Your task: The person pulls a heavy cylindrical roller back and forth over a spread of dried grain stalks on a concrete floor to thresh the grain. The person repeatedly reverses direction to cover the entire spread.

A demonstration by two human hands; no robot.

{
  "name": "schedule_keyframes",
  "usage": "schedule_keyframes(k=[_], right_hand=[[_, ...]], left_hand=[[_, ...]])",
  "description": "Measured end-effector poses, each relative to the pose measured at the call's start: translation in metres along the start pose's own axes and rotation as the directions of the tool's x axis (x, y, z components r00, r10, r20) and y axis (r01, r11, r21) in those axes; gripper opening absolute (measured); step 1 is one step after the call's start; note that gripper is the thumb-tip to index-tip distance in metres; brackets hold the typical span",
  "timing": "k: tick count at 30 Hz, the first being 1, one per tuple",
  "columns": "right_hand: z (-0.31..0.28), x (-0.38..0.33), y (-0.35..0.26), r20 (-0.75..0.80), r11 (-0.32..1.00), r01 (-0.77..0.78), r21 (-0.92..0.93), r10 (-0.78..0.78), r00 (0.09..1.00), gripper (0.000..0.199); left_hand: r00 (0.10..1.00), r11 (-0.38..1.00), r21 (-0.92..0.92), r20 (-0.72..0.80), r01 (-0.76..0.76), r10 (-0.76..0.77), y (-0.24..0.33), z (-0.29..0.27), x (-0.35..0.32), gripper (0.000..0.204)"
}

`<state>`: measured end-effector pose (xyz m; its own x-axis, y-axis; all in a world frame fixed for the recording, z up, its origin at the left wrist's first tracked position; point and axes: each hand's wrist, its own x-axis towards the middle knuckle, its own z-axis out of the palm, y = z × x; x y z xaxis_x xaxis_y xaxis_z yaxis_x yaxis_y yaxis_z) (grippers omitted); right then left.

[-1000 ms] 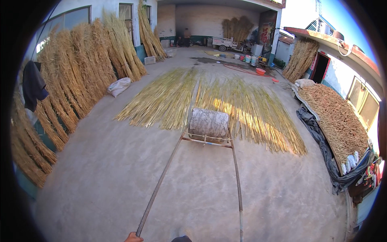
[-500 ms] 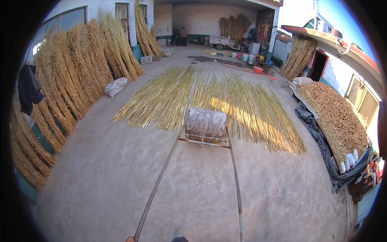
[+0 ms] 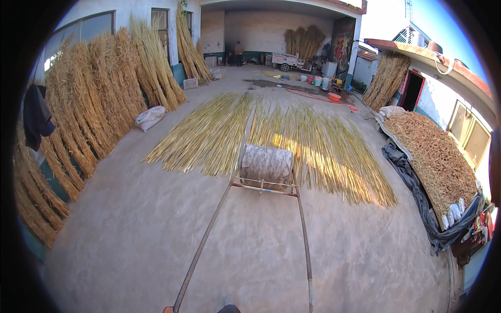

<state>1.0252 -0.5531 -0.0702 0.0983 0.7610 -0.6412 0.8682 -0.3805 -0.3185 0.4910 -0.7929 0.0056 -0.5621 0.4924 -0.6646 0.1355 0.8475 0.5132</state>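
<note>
A stone roller [image 3: 267,165] lies on the concrete at the near edge of the spread stalks, close to the gap between their two halves. A metal frame [image 3: 265,189] joins it to two long poles that run back toward me. At the lower edge, only a sliver of my left hand [image 3: 168,309] shows, closed around the end of the left pole [image 3: 206,237]. The right pole [image 3: 306,245] leaves the picture at the bottom, and my right hand is out of view. Long yellow-green stalks [image 3: 209,133] lie flat in a wide layer beyond the roller.
Bundled dry stalks [image 3: 83,94] lean along the left wall beside a white sack [image 3: 150,119]. To the right, a raised bed of corn cobs [image 3: 428,146] is edged by dark sheeting [image 3: 412,177]. Farther off are a red basin [image 3: 334,97], a small white cart [image 3: 286,58] and a standing person [image 3: 239,52].
The whole scene sits slightly lower in the picture. The roller stays at the near edge of the stalks, and my left hand remains on the pole.
</note>
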Motion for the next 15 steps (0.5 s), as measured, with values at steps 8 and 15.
schedule_keyframes(k=[8,15], right_hand=[[0.010,0.046,-0.024,0.008,0.987,0.099,-0.123,-0.099,0.995,0.060],[0.001,0.074,-0.074,-0.127,0.991,0.135,-0.017,-0.136,0.982,0.057]], left_hand=[[0.995,0.996,0.018,-0.039,-0.088,0.089,-0.011,-0.001,0.074,0.024],[0.999,0.997,0.058,-0.024,-0.044,0.045,-0.024,-0.014,0.154,0.032]])
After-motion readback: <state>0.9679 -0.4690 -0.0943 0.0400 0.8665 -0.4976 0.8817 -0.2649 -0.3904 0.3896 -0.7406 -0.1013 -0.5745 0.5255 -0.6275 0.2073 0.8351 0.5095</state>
